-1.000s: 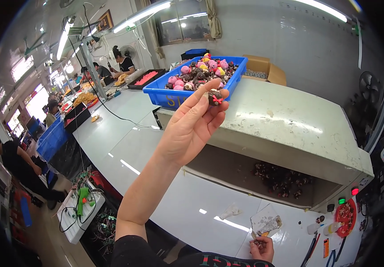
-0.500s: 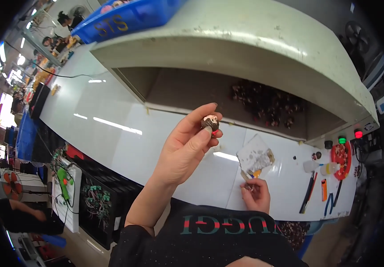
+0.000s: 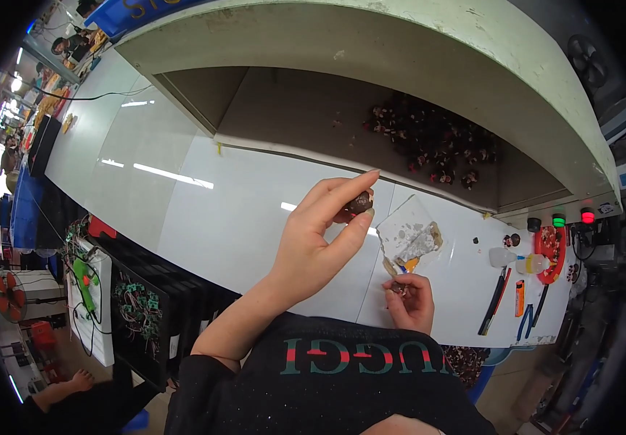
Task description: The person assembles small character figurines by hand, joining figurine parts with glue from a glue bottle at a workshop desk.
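My left hand [image 3: 313, 243] is raised over the bench, its thumb and fingers pinching a small figurine head [image 3: 361, 202]. The dark brown, rounded hair side of that head shows now. Lower and to the right, my right hand [image 3: 412, 303] is closed at the fingertips around a small dark brown piece [image 3: 398, 288], too small to make out further. Just beyond the right fingers lies a worn whitish board [image 3: 409, 228] with grey smears and an orange-and-blue bit on its near edge.
Ahead stands a pale green metal booth [image 3: 371, 32] with many small dark figurines [image 3: 436, 141] inside. To the right lie a red tray [image 3: 551, 254], plastic bottles [image 3: 530, 264], an orange cutter [image 3: 520, 298] and blue tweezers [image 3: 525, 322]. A black crate [image 3: 146, 319] stands left.
The figurine head has turned from its face side to its brown hair side. My left hand has shifted right, closer to the board; my right hand stays by the board's near edge.
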### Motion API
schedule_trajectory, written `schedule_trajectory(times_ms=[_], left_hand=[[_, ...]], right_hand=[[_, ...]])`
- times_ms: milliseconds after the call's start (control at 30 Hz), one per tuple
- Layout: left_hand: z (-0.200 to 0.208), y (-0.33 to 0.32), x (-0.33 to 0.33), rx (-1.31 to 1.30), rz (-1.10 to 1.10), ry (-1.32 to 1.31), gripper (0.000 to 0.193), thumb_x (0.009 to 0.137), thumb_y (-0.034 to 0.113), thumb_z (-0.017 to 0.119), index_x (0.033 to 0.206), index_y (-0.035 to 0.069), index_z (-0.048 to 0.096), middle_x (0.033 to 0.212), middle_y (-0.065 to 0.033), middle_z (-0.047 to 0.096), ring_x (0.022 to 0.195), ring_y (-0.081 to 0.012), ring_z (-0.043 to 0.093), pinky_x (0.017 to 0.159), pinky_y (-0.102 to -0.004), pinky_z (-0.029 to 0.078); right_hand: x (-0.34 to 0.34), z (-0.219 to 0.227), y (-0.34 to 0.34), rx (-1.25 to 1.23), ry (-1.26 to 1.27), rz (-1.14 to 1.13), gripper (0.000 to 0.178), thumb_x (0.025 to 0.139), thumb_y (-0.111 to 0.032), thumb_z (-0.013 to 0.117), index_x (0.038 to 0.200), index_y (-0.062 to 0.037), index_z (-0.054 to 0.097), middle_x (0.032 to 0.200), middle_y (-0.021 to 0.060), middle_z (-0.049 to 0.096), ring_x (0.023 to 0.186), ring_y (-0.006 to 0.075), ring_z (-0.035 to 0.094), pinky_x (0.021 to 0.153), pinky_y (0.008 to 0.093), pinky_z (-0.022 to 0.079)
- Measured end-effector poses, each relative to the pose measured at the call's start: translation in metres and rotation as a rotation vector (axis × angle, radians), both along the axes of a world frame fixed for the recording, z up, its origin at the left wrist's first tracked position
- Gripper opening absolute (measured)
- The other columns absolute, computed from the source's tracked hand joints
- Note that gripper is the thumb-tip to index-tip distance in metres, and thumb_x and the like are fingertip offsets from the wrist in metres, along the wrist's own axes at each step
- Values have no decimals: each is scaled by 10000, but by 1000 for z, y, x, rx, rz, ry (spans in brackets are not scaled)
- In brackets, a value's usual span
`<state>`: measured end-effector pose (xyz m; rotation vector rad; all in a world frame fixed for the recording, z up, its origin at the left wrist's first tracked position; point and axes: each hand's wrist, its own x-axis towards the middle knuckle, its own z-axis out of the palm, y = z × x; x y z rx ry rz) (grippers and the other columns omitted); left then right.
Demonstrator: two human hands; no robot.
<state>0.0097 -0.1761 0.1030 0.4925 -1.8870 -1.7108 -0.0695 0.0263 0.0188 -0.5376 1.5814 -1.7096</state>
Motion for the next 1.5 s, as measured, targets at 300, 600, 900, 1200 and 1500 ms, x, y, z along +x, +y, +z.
schedule_trajectory(times_ms=[300, 600, 900, 1200, 1500], left_hand=[[-4, 8, -5, 119, 62, 99, 371, 817, -9, 595, 1176, -13, 500, 1063, -79, 555, 920, -116, 573, 813, -255, 476], [-9, 3, -7, 122, 72, 83, 335, 826, 9, 597, 1152, -19, 528, 1078, -83, 539, 919, -118, 570, 808, -251, 472], [20, -15, 2, -263, 70, -19, 311, 812, 41, 632, 1116, 12, 575, 1018, -89, 579, 865, -152, 587, 757, -254, 482], [174, -129, -1, -799, 494, 452, 261, 854, 106, 605, 1093, 12, 563, 984, -57, 595, 809, -93, 538, 736, -235, 452], [222, -233, -59, -840, 324, -43, 387, 853, 285, 588, 1078, -30, 583, 964, -124, 652, 879, -166, 616, 791, -297, 477]], right_hand=[[0, -2, 4, 24, 21, 5, 296, 824, 65, 582, 1086, -19, 471, 978, 78, 598, 873, 93, 555, 729, 210, 427], [-1, -4, 3, 30, 4, -3, 297, 824, 61, 585, 1087, -8, 466, 980, 89, 607, 878, 91, 555, 724, 203, 424], [0, -18, -2, 52, -1, -88, 301, 793, 49, 638, 1047, -2, 485, 945, 97, 601, 866, 118, 577, 779, 245, 469], [-2, -43, 6, 185, 154, -93, 259, 836, -37, 629, 1074, -55, 527, 849, 0, 540, 704, 68, 478, 638, 195, 403], [-5, -28, -6, 92, 18, -131, 254, 829, -18, 624, 1062, -55, 529, 828, -1, 542, 678, 69, 476, 614, 210, 416]])
